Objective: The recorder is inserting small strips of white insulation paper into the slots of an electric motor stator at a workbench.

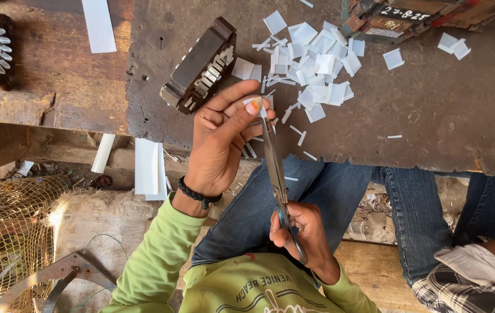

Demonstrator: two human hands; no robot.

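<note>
The left hand (pixel 219 142) pinches a small white paper piece (pixel 257 104) between closed fingertips. The right hand (pixel 304 232), nearer, grips the scissors (pixel 275 168) (blades closed), tips at that piece. A pile of cut white pieces (pixel 314 64) lies farther right on the dark metal table (pixel 444 116).

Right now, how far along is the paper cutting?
Done: a pile of cut white pieces lies on the table. In hand: the left hand holds a small piece at the scissors, worked by the right hand. Left: uncut white strips wait beside the table.
</note>
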